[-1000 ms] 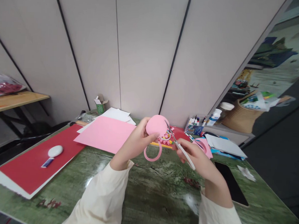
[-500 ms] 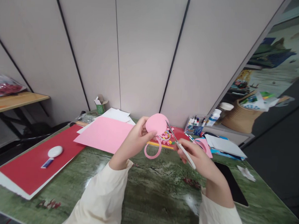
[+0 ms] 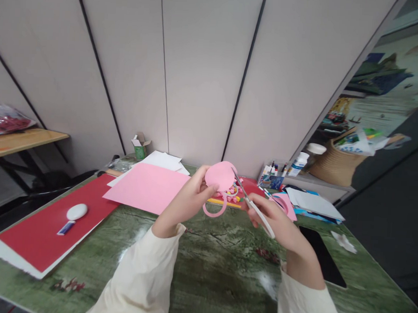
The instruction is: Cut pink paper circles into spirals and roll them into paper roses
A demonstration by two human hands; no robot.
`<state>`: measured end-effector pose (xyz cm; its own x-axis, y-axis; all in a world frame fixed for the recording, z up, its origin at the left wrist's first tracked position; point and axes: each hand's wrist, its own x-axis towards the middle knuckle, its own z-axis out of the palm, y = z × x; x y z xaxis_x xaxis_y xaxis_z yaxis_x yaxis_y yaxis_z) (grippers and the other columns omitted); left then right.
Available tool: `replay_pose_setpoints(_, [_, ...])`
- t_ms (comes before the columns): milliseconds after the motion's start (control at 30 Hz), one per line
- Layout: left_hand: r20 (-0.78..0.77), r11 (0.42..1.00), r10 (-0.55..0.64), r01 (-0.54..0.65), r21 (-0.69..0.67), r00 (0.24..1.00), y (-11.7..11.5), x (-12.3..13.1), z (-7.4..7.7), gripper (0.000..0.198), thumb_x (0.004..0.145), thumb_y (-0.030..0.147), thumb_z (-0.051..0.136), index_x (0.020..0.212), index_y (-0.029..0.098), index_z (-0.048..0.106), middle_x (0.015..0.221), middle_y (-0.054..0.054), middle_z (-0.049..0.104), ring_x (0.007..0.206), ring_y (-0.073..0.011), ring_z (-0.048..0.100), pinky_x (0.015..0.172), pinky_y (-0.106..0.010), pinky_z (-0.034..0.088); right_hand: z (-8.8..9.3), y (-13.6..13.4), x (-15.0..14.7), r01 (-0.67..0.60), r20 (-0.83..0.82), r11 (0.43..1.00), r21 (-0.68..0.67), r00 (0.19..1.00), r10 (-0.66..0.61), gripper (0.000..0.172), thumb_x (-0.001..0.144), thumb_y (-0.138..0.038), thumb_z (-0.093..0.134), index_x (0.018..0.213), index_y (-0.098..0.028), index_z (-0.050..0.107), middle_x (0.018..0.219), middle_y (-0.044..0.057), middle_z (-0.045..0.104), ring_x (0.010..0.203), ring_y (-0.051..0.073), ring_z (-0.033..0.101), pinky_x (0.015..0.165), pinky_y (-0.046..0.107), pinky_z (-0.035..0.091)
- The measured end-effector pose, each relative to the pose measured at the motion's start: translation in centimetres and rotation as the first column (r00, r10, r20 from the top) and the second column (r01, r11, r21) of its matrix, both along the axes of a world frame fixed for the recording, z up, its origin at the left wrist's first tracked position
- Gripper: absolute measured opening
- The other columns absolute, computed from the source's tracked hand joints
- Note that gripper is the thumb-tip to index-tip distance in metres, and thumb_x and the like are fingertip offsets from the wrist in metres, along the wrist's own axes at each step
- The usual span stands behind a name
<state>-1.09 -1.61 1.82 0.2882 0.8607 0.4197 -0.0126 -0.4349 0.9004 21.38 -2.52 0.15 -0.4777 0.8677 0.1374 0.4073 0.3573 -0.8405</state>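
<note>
My left hand [image 3: 196, 193] pinches a round pink paper piece [image 3: 221, 176] between thumb and fingers, above the table. From its lower edge hangs a curved pink paper strip [image 3: 214, 215], looped like a ring. Closed around the white handles of a pair of scissors [image 3: 260, 217] is my right hand [image 3: 271, 216]. The metal blades point up and left, their tips at the right edge of the pink round piece. Whether the blades are parted is too small to tell. Behind the paper lie small pink and yellow pieces [image 3: 232, 190], partly hidden.
Red sheets [image 3: 58, 232] with a white oval object [image 3: 77, 211] lie left, beside a large pink sheet [image 3: 147, 186]. At right are a pen holder [image 3: 271, 178], a white bottle [image 3: 298, 164], stacked papers [image 3: 315, 204] and a black flat tablet-like object [image 3: 325, 256]. Cabinet panels rise behind the table.
The pink round piece has shifted slightly down and right and turned a little. Its hanging strip has risen slightly. Both hands keep their holds, with the scissors almost in the same place.
</note>
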Motion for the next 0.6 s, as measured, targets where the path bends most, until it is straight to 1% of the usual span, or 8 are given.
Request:
replay_pose_setpoints(167, [-0.050,1.000,0.002,-0.003,-0.005,0.999,-0.01,-0.06,0.02,0.024,0.084,0.022,0.048,0.107,0.017,0.046,0.099,-0.005,0.054,0.089,-0.0159,0.054,0.072,-0.027,0.047,-0.04,-0.03,-0.01,0.003,0.013,1.000,0.007,1.000,-0.003,0.024,0.087,-0.042,0.045,0.086,-0.019,0.049,0.066,-0.003,0.042,0.057,0.011,0.041,0.051,0.023,0.031])
replay_pose_setpoints(367, [-0.007,1.000,-0.001,0.001,-0.010,1.000,0.00,-0.05,0.09,0.024,0.084,0.022,0.048,0.107,0.018,0.046,0.101,-0.005,0.054,0.091,-0.0161,0.054,0.073,-0.027,0.047,0.08,-0.02,-0.17,-0.001,0.010,1.000,0.006,1.000,0.001,0.024,0.087,-0.043,0.045,0.085,-0.019,0.049,0.066,-0.003,0.042,0.057,0.010,0.040,0.050,0.023,0.031])
replay_pose_setpoints(467, [0.019,1.000,-0.001,0.001,-0.016,1.000,0.02,-0.08,0.13,0.024,0.083,0.021,0.048,0.107,0.018,0.045,0.103,-0.006,0.054,0.093,-0.0164,0.054,0.075,-0.028,0.047,0.09,0.06,-0.19,0.001,0.011,1.000,0.011,1.000,-0.001,0.025,0.087,-0.044,0.043,0.083,-0.019,0.048,0.065,-0.003,0.040,0.056,0.011,0.040,0.050,0.023,0.032])
replay_pose_setpoints(600, [0.032,1.000,0.002,-0.002,-0.021,0.999,0.17,-0.21,0.11,0.025,0.083,0.021,0.049,0.107,0.017,0.045,0.103,-0.007,0.055,0.092,-0.0159,0.054,0.074,-0.027,0.047,0.01,0.13,-0.11,0.003,0.018,1.000,0.010,1.000,-0.003,0.028,0.087,-0.046,0.043,0.080,-0.019,0.047,0.064,-0.003,0.041,0.056,0.011,0.040,0.050,0.023,0.032])
